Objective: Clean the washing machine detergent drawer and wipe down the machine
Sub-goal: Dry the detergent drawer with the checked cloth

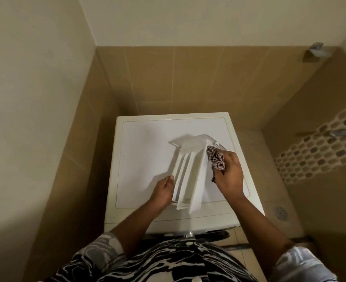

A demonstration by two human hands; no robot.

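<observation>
The white detergent drawer [190,169] is out of the machine and held tilted above the white washing machine top [145,151], its front panel pointing away from me. My left hand [164,190] grips the drawer's near left edge. My right hand [230,174] is shut on a dark patterned cloth [215,158], which presses against the drawer's right outer side near the front panel. The drawer's ribbed compartments face up and left.
The machine stands in a narrow tiled alcove, with a wall close on the left and a tan tiled wall behind. To the right lies a shower area with a mosaic strip [318,157], a tap [344,132] and a floor drain [280,212].
</observation>
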